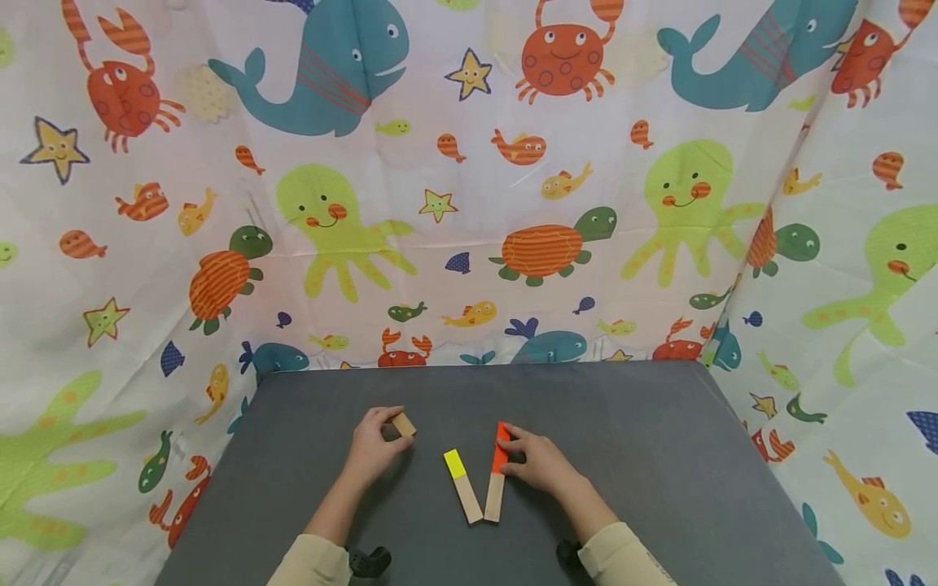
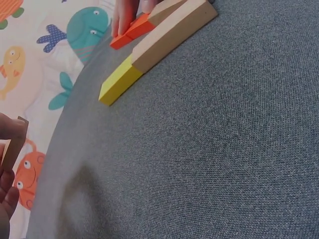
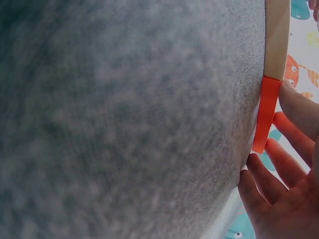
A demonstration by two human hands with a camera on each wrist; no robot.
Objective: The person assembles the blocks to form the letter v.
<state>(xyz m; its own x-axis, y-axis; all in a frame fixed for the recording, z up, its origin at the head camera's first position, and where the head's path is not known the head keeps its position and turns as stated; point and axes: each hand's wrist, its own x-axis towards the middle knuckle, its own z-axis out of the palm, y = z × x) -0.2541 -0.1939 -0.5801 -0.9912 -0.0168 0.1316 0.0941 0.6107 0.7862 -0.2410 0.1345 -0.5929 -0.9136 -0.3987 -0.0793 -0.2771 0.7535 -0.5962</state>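
My left hand (image 1: pixel 372 446) pinches a small plain wooden block (image 1: pixel 403 424) between thumb and fingers, above the left part of the table. In the left wrist view that block (image 2: pixel 15 144) shows edge-on at the left border. My right hand (image 1: pixel 544 462) grips an orange-red block (image 1: pixel 501 448), thumb near its lower end and fingertips by its far end. A long plain wooden block (image 1: pixel 494 498) lies end to end with the red one. Left of it, a yellow block (image 1: pixel 455 463) meets another long wooden block (image 1: pixel 469 500). The two rows form a narrow V, their near ends close together.
A dark grey cloth-covered table (image 1: pixel 623 423) carries the blocks. Behind it hangs a white curtain (image 1: pixel 469 228) printed with sea animals, and more of it stands at both sides. Dark straps (image 1: pixel 370 561) show at the wrists.
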